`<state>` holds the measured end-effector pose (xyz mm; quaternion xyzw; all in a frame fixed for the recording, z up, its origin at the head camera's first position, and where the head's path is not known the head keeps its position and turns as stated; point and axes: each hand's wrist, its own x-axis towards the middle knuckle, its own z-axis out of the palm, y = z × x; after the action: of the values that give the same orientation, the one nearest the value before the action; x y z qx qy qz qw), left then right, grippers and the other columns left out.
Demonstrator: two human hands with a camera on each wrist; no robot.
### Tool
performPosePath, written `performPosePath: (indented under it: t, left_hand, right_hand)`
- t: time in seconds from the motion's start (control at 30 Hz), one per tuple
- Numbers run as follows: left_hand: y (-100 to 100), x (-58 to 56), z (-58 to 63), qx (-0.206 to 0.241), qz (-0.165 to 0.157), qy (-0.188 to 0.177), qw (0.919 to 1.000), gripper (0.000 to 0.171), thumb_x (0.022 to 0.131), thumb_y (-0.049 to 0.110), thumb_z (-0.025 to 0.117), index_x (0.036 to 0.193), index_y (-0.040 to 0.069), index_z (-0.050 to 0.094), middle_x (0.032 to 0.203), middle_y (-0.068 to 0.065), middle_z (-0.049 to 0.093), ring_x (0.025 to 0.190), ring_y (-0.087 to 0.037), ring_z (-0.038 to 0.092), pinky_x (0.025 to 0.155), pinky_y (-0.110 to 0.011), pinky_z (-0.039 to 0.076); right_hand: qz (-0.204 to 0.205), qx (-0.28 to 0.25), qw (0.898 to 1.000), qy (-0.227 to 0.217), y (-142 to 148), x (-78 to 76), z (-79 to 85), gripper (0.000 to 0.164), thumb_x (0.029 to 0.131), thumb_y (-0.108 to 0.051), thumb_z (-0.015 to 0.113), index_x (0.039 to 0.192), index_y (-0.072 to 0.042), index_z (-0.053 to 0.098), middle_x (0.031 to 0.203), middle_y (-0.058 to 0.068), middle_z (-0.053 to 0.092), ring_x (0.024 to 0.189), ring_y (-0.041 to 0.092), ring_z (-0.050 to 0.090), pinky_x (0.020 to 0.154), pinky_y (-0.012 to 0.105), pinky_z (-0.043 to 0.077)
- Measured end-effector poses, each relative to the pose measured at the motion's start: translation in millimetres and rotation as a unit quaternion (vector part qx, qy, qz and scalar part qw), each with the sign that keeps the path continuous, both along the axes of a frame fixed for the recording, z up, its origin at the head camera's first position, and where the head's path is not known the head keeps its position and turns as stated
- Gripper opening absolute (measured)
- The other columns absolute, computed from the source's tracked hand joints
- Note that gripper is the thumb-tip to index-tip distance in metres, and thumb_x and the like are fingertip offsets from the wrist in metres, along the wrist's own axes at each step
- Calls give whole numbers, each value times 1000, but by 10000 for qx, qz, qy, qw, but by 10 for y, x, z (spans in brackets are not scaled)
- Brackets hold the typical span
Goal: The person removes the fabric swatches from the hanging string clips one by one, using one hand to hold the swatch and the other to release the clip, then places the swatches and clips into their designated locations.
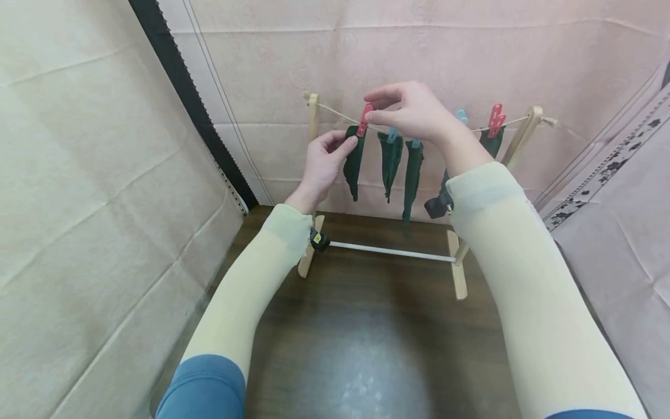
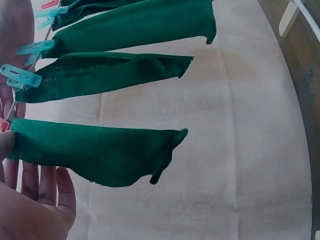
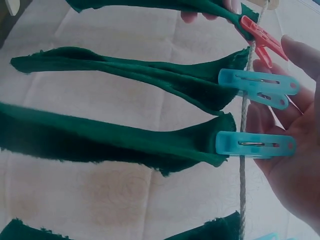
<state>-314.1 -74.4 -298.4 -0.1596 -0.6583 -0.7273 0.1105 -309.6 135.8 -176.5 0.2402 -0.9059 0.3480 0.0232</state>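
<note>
My left hand [image 1: 320, 166] pinches the upper edge of a dark green cloth strip [image 1: 354, 166], thumb in front and fingers behind. A red clothespin [image 1: 363, 120] clips that strip to a thin rope [image 3: 243, 185]. Thumb and fingers of my right hand [image 1: 419, 113] are at the handle ends of this pin, whose two handles stand spread apart in the right wrist view. Beside it, a second strip [image 3: 125, 75] hangs from a light blue clothespin [image 3: 257, 84], and a third strip [image 3: 115, 135] from another blue clothespin [image 3: 255, 144]. My right palm lies behind these blue pins.
The rope runs between two wooden posts, the left one [image 1: 313, 116] and the right one [image 1: 523, 134]. Another red clothespin [image 1: 495, 120] holds a strip near the right post. A white rod [image 1: 387, 250] joins the feet low above the brown table [image 1: 335, 343]. Pale cloth walls [image 1: 115, 192] surround it.
</note>
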Motion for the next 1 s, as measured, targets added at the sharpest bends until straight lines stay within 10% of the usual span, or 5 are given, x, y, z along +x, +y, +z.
performPosePath:
  t: [1.0]
  left_hand:
    - [-38, -2, -13, -25, 134, 91, 9999, 24, 102, 20, 77, 118, 3, 78, 104, -9, 74, 93, -21, 64, 80, -32, 53]
  right_hand:
    - [-28, -395, 9991, -131, -60, 1, -25, 52, 101, -43, 76, 143, -15, 69, 135, 5, 73, 126, 21, 66, 116, 47, 46]
